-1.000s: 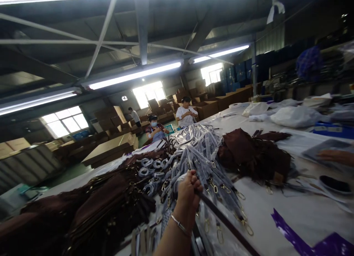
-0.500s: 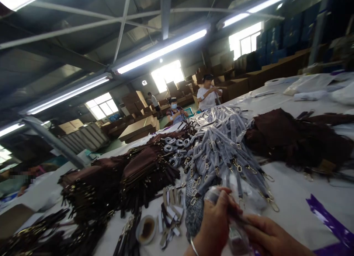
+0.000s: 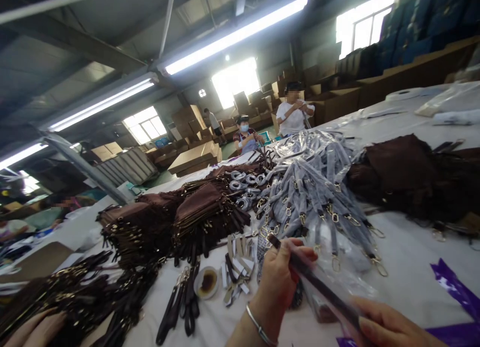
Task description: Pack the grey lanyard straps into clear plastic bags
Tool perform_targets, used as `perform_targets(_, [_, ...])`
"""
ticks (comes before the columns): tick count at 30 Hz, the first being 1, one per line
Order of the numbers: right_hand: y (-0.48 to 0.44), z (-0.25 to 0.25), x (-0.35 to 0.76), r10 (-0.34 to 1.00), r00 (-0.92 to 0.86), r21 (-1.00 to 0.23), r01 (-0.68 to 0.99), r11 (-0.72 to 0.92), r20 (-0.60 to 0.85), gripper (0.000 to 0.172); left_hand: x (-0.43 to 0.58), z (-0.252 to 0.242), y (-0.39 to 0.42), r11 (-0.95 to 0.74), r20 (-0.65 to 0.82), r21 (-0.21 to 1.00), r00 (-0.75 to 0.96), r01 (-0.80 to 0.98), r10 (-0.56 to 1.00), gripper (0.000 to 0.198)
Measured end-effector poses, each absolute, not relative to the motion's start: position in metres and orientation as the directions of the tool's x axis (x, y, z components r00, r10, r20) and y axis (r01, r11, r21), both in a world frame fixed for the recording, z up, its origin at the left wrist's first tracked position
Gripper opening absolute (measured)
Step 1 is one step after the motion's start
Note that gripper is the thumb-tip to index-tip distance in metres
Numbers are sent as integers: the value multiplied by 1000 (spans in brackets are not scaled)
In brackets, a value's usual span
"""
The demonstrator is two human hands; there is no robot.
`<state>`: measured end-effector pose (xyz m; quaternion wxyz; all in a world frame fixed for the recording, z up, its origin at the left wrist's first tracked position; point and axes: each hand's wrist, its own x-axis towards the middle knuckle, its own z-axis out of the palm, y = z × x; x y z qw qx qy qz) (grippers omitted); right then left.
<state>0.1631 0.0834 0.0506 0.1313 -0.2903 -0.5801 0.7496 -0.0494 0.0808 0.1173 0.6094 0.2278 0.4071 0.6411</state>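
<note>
A dark brown strap (image 3: 324, 292), partly in clear plastic, runs between my hands above the white table (image 3: 408, 259). Its upper end is pinched by my left hand (image 3: 279, 274), which has a silver bangle at the wrist. Lower right, my right hand (image 3: 390, 322) grips the other end. Just beyond lies a heap of plastic-wrapped grey straps (image 3: 311, 187) with gold clasps. A patterned grey item is partly hidden behind my left hand.
Brown pouches (image 3: 198, 212) are stacked left of centre, near a small dish (image 3: 206, 282) and short strips (image 3: 238, 262). Brown material (image 3: 401, 172) and purple plastic (image 3: 455, 287) lie right. Another person's hand (image 3: 35, 329) is at lower left. People sit across the table.
My hands have moved apart, and the dark strap now shows stretched between them. The view has shifted, and another person's hand has appeared at the lower left.
</note>
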Motion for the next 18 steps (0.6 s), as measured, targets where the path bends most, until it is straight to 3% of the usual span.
perform_targets(3, [86, 57, 151, 596, -772, -951, 40, -306, -224, 68, -33, 116, 79, 139, -204, 852, -74, -504, 976, 57])
perform_targets(6, [87, 55, 146, 693, -676, -944, 12, -329, -251, 65, -29, 122, 81, 149, -190, 821, -17, -551, 982, 56])
perform_targets(9, [83, 48, 150, 714, -647, -940, 11, -342, -267, 66, -36, 130, 86, 86, -169, 789, -81, -609, 982, 49])
perform_targets(13, [78, 45, 155, 711, -653, -938, -1, -347, -262, 68, -41, 136, 88, 54, -139, 858, -130, -511, 982, 40])
perform_targets(16, [80, 50, 156, 706, -678, -959, -7, -284, -204, 65, -37, 137, 85, 52, -127, 853, -110, -519, 986, 37])
perform_targets(18, [85, 53, 160, 732, -665, -987, 42, -156, -144, 61, -35, 136, 81, 46, -107, 848, -86, -528, 991, 36])
